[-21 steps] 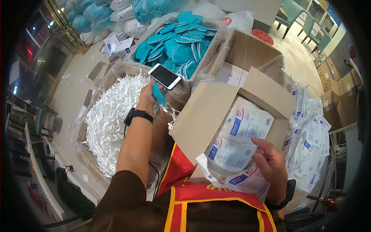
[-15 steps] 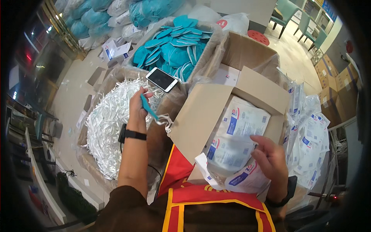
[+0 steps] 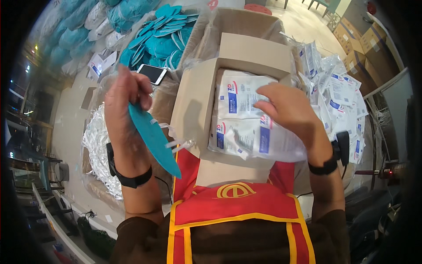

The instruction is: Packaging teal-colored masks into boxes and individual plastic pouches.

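Observation:
My left hand [image 3: 125, 94], raised and closed, grips a teal face mask [image 3: 154, 138]. White ear loops [image 3: 179, 144] dangle from the mask toward the cardboard box [image 3: 193, 99]. That box stands in front of me with its flaps folded out. Inside it lie white-and-blue flat packets [image 3: 239, 94]. Over their right side hovers my right hand [image 3: 290, 108], thumb and forefinger apart, with nothing seen between them. A torn white strip [image 3: 237, 143] rests on the nearer packets. My right forearm hides part of the box's right side.
White ear-loop straps [image 3: 97, 152] fill a lined carton at left. A phone [image 3: 152, 73] lies beyond my left hand. Behind it, another carton holds teal masks [image 3: 162, 42]. Clear bags of packets [image 3: 338, 99] are heaped at right, with brown cartons [image 3: 360, 44] beyond.
The view has shifted. My left hand has come nearer with the mask, away from the strap pile. My right hand has moved farther over the box, and the near packets lie flatter.

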Tool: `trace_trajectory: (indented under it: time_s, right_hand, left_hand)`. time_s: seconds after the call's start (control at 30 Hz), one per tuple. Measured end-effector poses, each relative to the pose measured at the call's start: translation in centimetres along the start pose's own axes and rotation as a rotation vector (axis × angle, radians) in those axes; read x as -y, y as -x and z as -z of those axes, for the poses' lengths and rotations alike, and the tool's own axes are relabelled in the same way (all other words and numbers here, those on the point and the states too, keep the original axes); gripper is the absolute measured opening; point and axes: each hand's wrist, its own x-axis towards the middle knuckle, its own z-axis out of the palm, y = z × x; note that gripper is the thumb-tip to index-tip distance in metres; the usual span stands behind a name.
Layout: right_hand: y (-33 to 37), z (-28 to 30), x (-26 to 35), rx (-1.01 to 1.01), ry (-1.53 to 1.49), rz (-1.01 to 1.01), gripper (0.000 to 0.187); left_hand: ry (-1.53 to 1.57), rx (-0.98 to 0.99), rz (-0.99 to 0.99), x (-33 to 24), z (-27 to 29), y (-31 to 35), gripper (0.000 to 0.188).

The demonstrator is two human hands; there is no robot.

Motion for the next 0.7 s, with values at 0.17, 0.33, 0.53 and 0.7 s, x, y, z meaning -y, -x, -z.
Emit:
trace_trajectory:
  time_s: [0.17,0.33,0.53,0.7]
  right_hand:
    - [-3.7,-4.2,-1.7,0.108,0.071,-0.028,0.033]
    - [-4.5,-7.7,-2.3,0.163,0.194,-0.085,0.028]
    - [-3.6,-4.5,-0.8,0.067,0.086,-0.071,0.023]
    - [-0.5,1.5,3.4,0.081,-0.104,0.063,0.02]
  left_hand:
    - [-0.084,0.139,0.091,0.3,-1.6,2.7,0.035]
    - [-0.249,0.201,0.174,1.8,-0.8,4.1,0.027]
    - [-0.381,0.202,0.076,5.3,-0.7,3.7,0.014]
    - [-0.699,0.325,0.018,5.9,-3.6,4.6,0.033]
